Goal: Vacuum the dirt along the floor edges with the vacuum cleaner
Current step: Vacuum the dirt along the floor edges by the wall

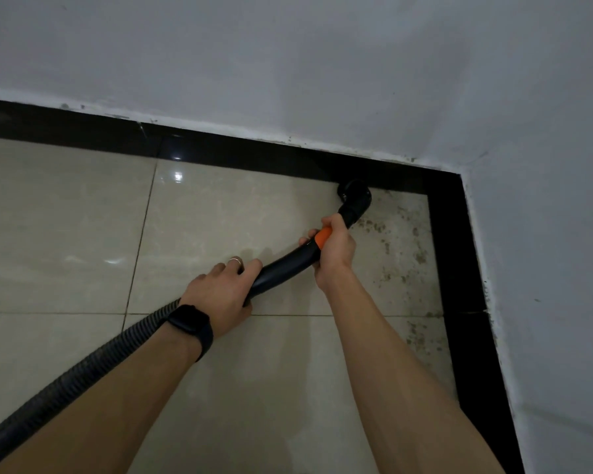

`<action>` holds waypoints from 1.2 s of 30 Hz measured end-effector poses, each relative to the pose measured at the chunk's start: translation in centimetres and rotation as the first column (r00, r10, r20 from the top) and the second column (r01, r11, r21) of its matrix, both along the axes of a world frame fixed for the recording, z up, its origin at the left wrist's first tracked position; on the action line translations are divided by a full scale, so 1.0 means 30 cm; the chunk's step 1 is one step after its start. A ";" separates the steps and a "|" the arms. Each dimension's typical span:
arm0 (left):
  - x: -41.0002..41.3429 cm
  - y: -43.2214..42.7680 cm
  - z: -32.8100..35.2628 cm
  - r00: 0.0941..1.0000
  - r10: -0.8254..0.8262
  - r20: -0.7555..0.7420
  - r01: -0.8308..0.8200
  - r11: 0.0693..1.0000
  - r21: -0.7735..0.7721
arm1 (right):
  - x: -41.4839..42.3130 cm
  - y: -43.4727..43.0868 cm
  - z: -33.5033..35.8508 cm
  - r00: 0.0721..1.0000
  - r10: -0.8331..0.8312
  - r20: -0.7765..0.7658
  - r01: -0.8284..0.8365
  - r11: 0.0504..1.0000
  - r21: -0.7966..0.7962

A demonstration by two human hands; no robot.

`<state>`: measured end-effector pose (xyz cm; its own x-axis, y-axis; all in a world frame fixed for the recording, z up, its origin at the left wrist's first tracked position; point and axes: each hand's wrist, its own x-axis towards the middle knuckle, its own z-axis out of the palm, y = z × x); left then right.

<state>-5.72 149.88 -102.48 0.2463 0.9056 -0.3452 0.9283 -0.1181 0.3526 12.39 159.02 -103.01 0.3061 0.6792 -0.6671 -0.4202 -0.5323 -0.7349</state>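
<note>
A black vacuum wand with an orange band runs up and right across the beige floor tiles. Its round black nozzle rests on the floor against the black skirting near the room's corner. My right hand grips the wand at the orange band, just behind the nozzle. My left hand, with a ring and a black wristband, holds the wand's lower end where the ribbed hose joins. Dark specks of dirt are scattered over the tile to the right of the nozzle, along the right-hand edge.
Black skirting lines both grey-white walls, which meet in a corner at the upper right. The hose trails off toward the lower left. Glossy beige tiles stretch to the left.
</note>
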 end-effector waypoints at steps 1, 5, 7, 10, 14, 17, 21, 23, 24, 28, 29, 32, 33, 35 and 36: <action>0.007 0.013 0.003 1.000 -0.013 -0.007 0.013 1.000 -0.008 | 0.013 0.002 -0.001 1.000 -0.016 0.006 0.016 1.000 0.000; 0.057 0.075 0.006 0.997 -0.069 -0.026 0.069 0.998 -0.011 | 0.082 0.021 -0.004 0.997 -0.070 0.017 0.070 0.998 0.003; 0.091 0.103 0.004 0.996 -0.088 -0.025 0.087 0.996 -0.006 | 0.121 0.035 -0.002 0.996 -0.088 0.025 0.088 0.996 0.001; 0.141 0.141 -0.007 0.993 -0.115 -0.024 0.115 0.993 0.013 | 0.178 0.051 0.001 0.993 -0.114 0.025 0.114 0.994 -0.001; 0.198 0.186 -0.031 0.990 -0.141 -0.033 0.142 0.989 0.037 | 0.241 0.068 0.001 0.988 -0.148 0.040 0.149 0.989 -0.006; 0.232 0.215 -0.042 0.985 -0.167 -0.042 0.169 0.984 0.048 | 0.278 0.078 0.003 0.986 -0.161 0.054 0.161 0.987 0.000; 0.261 0.250 -0.049 0.982 -0.186 -0.032 0.187 0.981 0.052 | 0.308 0.092 0.005 0.982 -0.171 0.078 0.172 0.985 -0.003; 0.270 0.262 -0.051 0.979 -0.201 -0.036 0.203 0.977 0.064 | 0.316 0.098 0.005 0.977 -0.191 0.092 0.192 0.981 -0.007; 0.273 0.267 -0.052 0.977 -0.211 -0.042 0.213 0.975 0.068 | 0.318 0.098 0.006 0.975 -0.200 0.099 0.202 0.979 -0.009; 0.278 0.297 -0.054 0.970 -0.241 -0.037 0.243 0.969 0.053 | 0.326 0.096 0.009 0.963 -0.225 0.146 0.230 0.973 -0.018; 0.279 0.304 -0.054 0.970 -0.243 -0.022 0.243 0.969 0.042 | 0.327 0.096 0.009 0.960 -0.223 0.168 0.230 0.973 -0.023; 0.279 0.317 -0.054 0.975 -0.216 0.049 0.216 0.976 0.007 | 0.324 0.103 0.013 0.947 -0.213 0.241 0.227 0.973 -0.036; 0.275 0.319 -0.052 0.978 -0.191 0.090 0.192 0.981 -0.013 | 0.321 0.107 0.013 0.940 -0.201 0.277 0.223 0.974 -0.049; 0.263 0.328 -0.047 0.974 -0.126 0.191 0.140 0.988 -0.065 | 0.318 0.113 0.014 0.912 -0.149 0.382 0.200 0.975 -0.097; 0.256 0.331 -0.045 0.967 -0.095 0.236 0.119 0.989 -0.089 | 0.315 0.112 0.016 0.897 -0.123 0.425 0.187 0.976 -0.112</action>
<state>1.95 159.82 -103.83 0.4237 0.8326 -0.3567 0.8043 -0.1646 0.5710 21.83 162.39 -102.52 0.6690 0.5053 -0.5450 -0.1818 -0.5998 -0.7792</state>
